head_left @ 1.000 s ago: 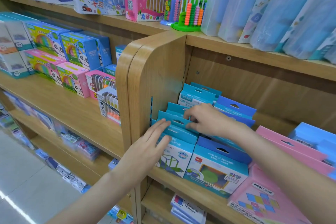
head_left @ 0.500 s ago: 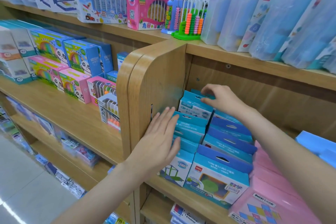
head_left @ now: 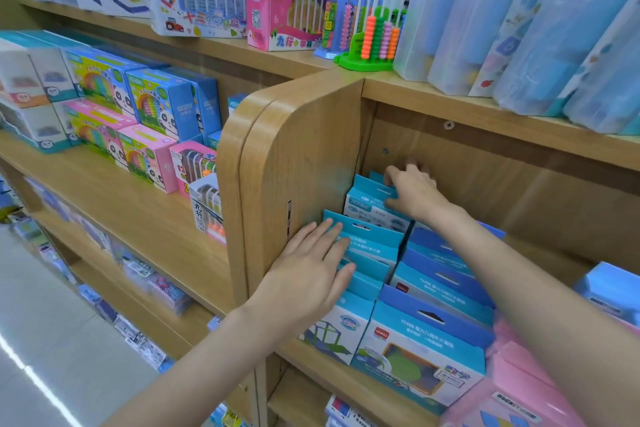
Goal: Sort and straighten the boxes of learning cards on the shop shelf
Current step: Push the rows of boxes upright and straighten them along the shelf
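Two rows: teal card boxes (head_left: 367,246) stand one behind another against the wooden side panel (head_left: 304,156), with blue-topped boxes (head_left: 440,291) just beside them on the shelf (head_left: 349,381).
Left hand: left hand (head_left: 311,274) lies flat, fingers straight and together, pressing the teal hang-tabs.
Right hand: right hand (head_left: 412,191) reaches deep, fingers curled over the rearmost teal box (head_left: 372,204), thumb in front.
Texture: glossy cardboard, slotted tabs.
Neighbours: pink boxes (head_left: 519,388) to the right; bead abacus (head_left: 374,35) on the shelf above.
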Tool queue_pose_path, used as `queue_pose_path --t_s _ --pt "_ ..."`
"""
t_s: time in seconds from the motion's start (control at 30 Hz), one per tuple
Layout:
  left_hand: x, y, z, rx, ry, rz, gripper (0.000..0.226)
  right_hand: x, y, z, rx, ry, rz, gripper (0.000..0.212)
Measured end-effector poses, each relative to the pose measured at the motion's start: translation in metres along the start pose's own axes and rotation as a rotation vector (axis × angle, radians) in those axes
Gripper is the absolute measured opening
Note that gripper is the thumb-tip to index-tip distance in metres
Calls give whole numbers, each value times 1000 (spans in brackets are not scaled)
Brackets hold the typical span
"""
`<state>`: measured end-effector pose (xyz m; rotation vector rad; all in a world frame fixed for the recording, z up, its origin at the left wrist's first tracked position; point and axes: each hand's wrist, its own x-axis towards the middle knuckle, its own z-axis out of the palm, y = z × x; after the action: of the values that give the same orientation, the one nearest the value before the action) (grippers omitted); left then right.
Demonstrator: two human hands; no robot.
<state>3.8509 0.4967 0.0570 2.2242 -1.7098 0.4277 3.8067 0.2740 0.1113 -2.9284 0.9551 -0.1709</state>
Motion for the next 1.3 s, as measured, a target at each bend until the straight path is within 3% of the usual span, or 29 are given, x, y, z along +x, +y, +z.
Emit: queue_pose_path --t_s 0.07,0.23,0.43,0.63,0.93,1.3 --pt "0 0 1 9 -2 0 54 1 1 -1 -46 -17 -19 31" --pt "1 -1 2 14 -2 -6 54 9 0 -2 39 -80 -128 7" --pt "3 0 4 38 -1 -20 62 14 2 4 143 -110 -145 29" --pt "5 0 4 32 -1 -31 63 13 -2 2 148 -173 -206 19" --pt "4 1 4 31 -3 -30 63 -9 -26 -6 79 -259 -342 24" --pt "-2 2 4 -8 28 -47 60 -25 -36 2 85 -287 -373 22"
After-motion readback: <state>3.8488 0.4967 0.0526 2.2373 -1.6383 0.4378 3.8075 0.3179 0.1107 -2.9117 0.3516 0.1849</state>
